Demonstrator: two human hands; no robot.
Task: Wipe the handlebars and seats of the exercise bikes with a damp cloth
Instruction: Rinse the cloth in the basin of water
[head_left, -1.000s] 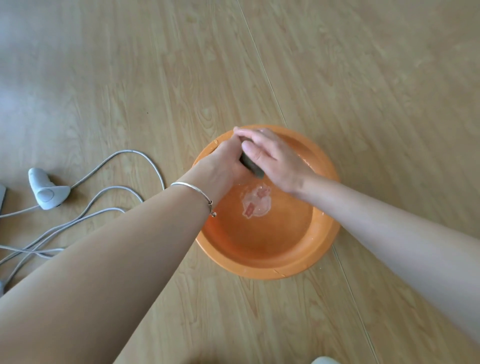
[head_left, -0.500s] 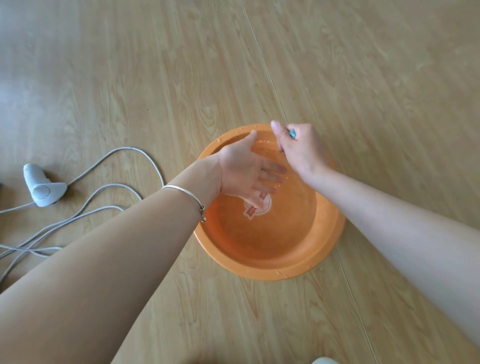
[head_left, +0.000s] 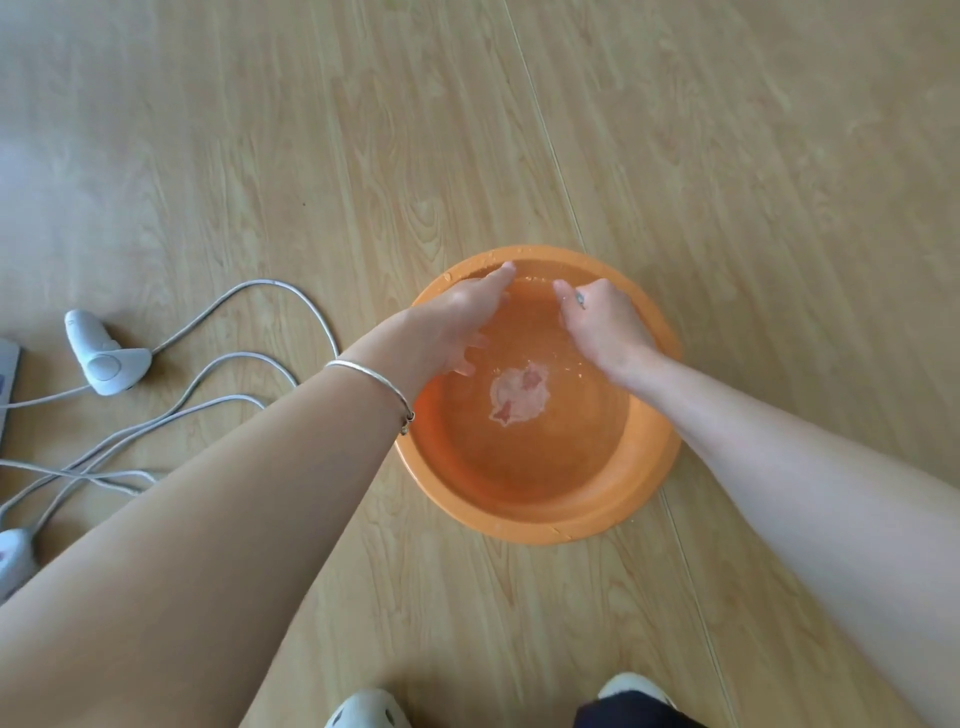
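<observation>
Left hand fingers spread over orange basin, right hand fingers curled, contents unclear

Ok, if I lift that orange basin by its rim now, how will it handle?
The orange basin holds water, so it probably feels heavy and sloshes if tilted. Droplets on its rim suggest a slippery hold. It looks like thin plastic, so the rim may flex; using the left hand and right hand seems safer.

Basin on floor; both hands inside; cables left; shoes near edge.
</observation>
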